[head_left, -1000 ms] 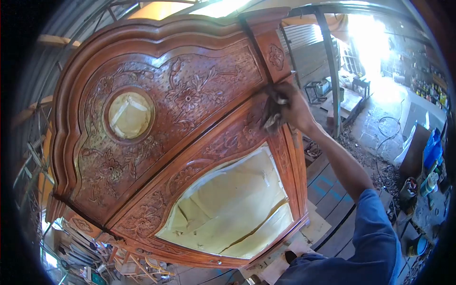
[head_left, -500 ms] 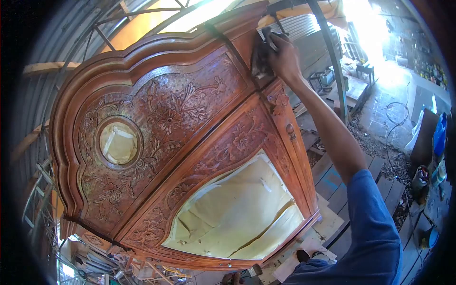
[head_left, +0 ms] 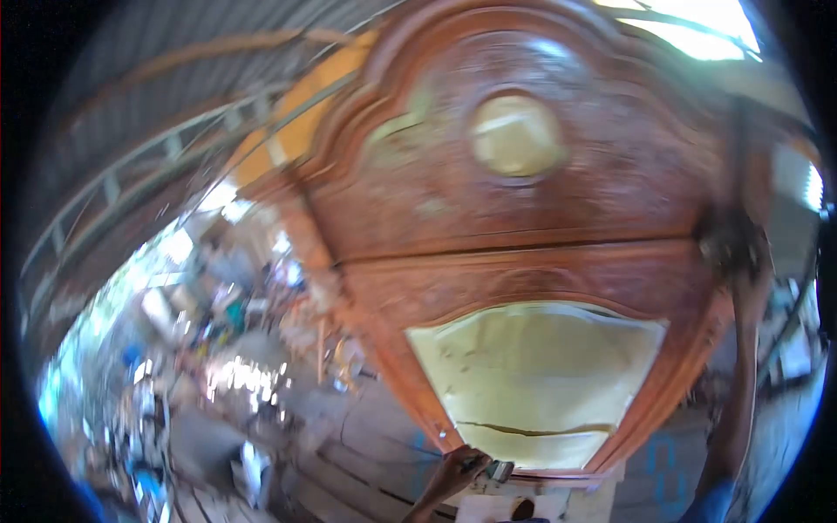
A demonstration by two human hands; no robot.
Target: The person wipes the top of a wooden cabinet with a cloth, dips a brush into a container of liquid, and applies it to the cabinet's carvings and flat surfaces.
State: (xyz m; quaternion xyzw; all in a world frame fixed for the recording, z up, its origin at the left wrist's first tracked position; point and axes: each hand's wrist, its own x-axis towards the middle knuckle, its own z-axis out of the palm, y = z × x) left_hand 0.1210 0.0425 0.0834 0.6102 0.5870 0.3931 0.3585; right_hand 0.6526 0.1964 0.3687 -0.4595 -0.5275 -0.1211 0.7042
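A tall reddish-brown carved wooden cabinet (head_left: 558, 266) stands in front of me, with a round papered opening (head_left: 519, 135) above and a large papered panel (head_left: 540, 375) below. My right hand (head_left: 747, 261) is raised at the cabinet's right side, near the dark horizontal seam. It is closed on a dark, bunched thing, apparently a cloth (head_left: 725, 240), smeared by motion. Low by the cabinet's bottom left corner, my left hand (head_left: 462, 468) is closed around what looks like a paintbrush (head_left: 500, 472), its greyish end pointing right.
Cluttered tools and materials (head_left: 235, 322) blur together at the left. Corrugated metal sheeting (head_left: 174, 52) and a metal roof truss (head_left: 174, 144) rise behind the cabinet. Wooden boards (head_left: 366, 475) lie underfoot, and a pale board (head_left: 602, 504) is at the cabinet's base.
My view has swung left, so the cabinet appears farther right and more upright. My right hand has moved lower along the cabinet's right side with the dark cloth. My left hand has come into view.
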